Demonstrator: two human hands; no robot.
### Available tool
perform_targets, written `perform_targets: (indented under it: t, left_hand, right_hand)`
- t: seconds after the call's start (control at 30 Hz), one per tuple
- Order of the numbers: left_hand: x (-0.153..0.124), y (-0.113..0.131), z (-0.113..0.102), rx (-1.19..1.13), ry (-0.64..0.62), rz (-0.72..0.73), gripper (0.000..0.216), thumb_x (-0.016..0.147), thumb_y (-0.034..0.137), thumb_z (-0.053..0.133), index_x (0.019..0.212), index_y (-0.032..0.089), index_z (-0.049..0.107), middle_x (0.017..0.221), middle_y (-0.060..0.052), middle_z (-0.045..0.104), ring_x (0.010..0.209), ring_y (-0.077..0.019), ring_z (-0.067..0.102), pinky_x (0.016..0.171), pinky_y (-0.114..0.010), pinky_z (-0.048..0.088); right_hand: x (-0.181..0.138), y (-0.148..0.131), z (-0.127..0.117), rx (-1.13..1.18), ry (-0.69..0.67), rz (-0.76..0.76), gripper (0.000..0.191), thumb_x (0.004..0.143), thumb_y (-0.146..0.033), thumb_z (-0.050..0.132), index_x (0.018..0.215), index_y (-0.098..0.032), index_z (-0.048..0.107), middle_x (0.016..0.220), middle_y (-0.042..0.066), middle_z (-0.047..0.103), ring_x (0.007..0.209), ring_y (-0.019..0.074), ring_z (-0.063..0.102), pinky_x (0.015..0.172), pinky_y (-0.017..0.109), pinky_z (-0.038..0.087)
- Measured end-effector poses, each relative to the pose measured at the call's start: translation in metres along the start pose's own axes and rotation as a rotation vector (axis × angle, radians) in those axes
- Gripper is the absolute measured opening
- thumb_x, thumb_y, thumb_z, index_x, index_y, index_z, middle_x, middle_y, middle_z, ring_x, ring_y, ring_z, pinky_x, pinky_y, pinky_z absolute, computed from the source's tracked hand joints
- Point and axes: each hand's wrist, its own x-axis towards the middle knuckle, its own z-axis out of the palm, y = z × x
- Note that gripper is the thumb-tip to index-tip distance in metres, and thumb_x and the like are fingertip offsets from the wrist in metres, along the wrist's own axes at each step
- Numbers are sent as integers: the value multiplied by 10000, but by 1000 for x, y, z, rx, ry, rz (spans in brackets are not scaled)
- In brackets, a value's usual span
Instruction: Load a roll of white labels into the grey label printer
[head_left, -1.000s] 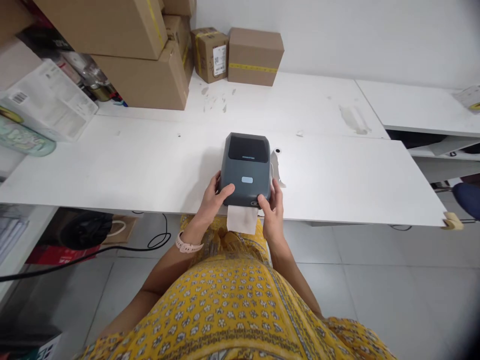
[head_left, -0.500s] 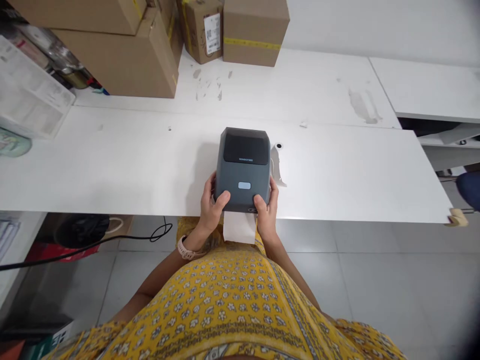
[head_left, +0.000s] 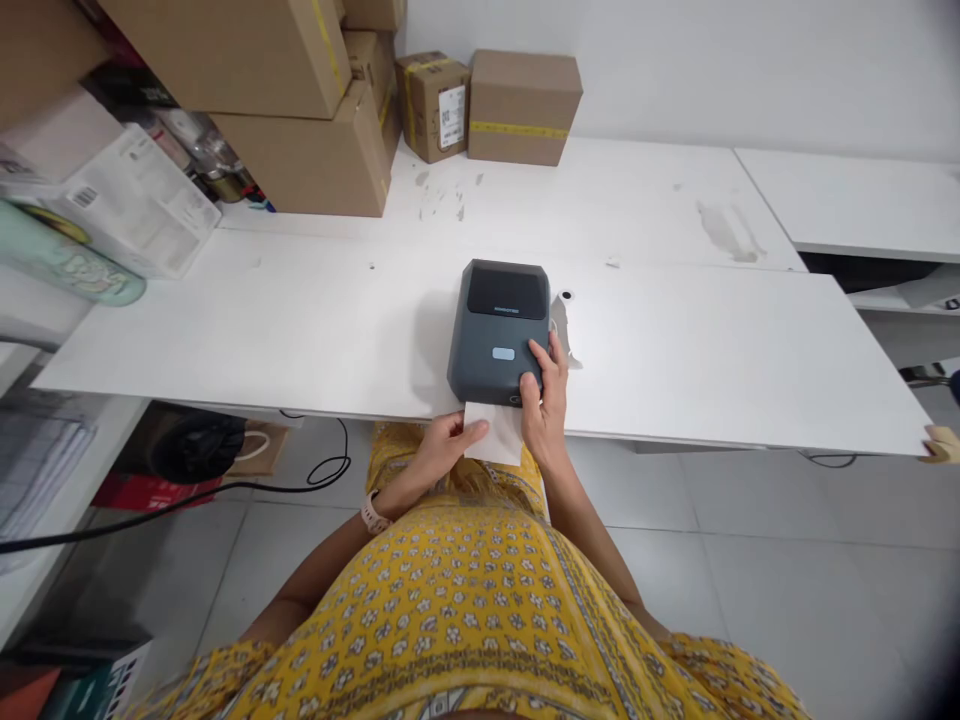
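Observation:
A dark grey label printer stands near the front edge of the white table, with a light blue button on its top. From its front slot a white paper label hangs over the table edge. My left hand pinches the left side of this label, thumb on top and fingers beneath. Against the printer's right front corner rests my right hand, its thumb on the front and its fingers on the top and right side, gripping it. Just right of the printer lies a small white roll with a loose strip.
Cardboard boxes are stacked at the back left, and two smaller taped ones stand against the wall. A green bottle and a white box are at far left. A black cable runs below the table edge on the left.
My left hand has left the printer's left side and moved down to the label. My right hand stays on the printer, its fingers shifted slightly upward. The view has shifted.

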Motion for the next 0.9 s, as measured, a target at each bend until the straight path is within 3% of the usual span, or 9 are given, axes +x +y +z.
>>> perform_targets:
  t: [0.23, 0.33, 0.47, 0.53, 0.63, 0.77, 0.83, 0.9]
  left_hand:
    - [-2, 8, 5, -152, -45, -88, 456, 691, 576, 794, 782, 140, 698, 684, -16, 643, 606, -122, 539, 595, -266, 430]
    - [2, 3, -1, -22, -32, -49, 491, 682, 614, 778, 712, 141, 649, 622, 6, 574, 560, -104, 464, 552, -254, 369]
    - [3, 11, -18, 269, -107, 59, 459, 818, 582, 667, 649, 164, 586, 569, 37, 469, 538, -93, 379, 523, -245, 287]
    - [2, 19, -29, 356, -14, 130, 455, 875, 553, 612, 627, 176, 558, 567, 38, 453, 546, -102, 393, 526, -250, 295]
    - [2, 30, -43, 376, 224, 244, 415, 921, 525, 565, 683, 187, 598, 611, 23, 520, 591, -123, 479, 571, -257, 372]
    - [13, 37, -45, 383, 446, 431, 327, 949, 486, 549, 867, 198, 681, 812, -28, 665, 758, -159, 604, 685, -275, 474]
    - [18, 39, -38, 388, 466, 513, 311, 952, 472, 558, 1082, 218, 682, 1081, -71, 702, 984, -199, 645, 829, -320, 520]
    - [22, 39, -28, 357, 414, 548, 423, 965, 469, 548, 1327, 254, 585, 1391, -98, 600, 1260, -241, 571, 1025, -394, 490]
  right_hand:
    - [1, -2, 2, 22, 43, -31, 388, 1025, -390, 410, 1399, -369, 508, 1641, 30, 320, 1517, 258, 315, 1219, 586, 296]
    - [2, -5, 1, -75, 33, -59, 373, 1030, -352, 379, 1362, -382, 547, 1649, -2, 300, 1526, 273, 290, 1205, 601, 305]
    - [6, -10, -7, -306, 18, -166, 313, 1009, -380, 452, 1252, -405, 647, 1657, -72, 296, 1561, 329, 183, 1222, 650, 210]
    - [9, -15, -12, -375, -10, -203, 279, 969, -446, 551, 1222, -416, 665, 1640, -76, 347, 1558, 358, 186, 1231, 682, 123]
    - [19, -23, -19, -399, -111, -231, 301, 912, -515, 643, 1192, -408, 668, 1599, -68, 433, 1560, 365, 196, 1242, 691, 6]
    - [35, -26, -21, -392, -243, -279, 281, 910, -554, 637, 1114, -364, 673, 1554, -55, 502, 1553, 340, 240, 1255, 672, -10]
    - [35, -21, -21, -396, -263, -280, 289, 914, -559, 629, 1117, -356, 670, 1551, -47, 508, 1553, 334, 243, 1257, 669, -5]
    - [26, -12, -21, -386, -253, -261, 350, 916, -563, 623, 1203, -364, 643, 1587, -30, 460, 1556, 335, 232, 1257, 670, 38]
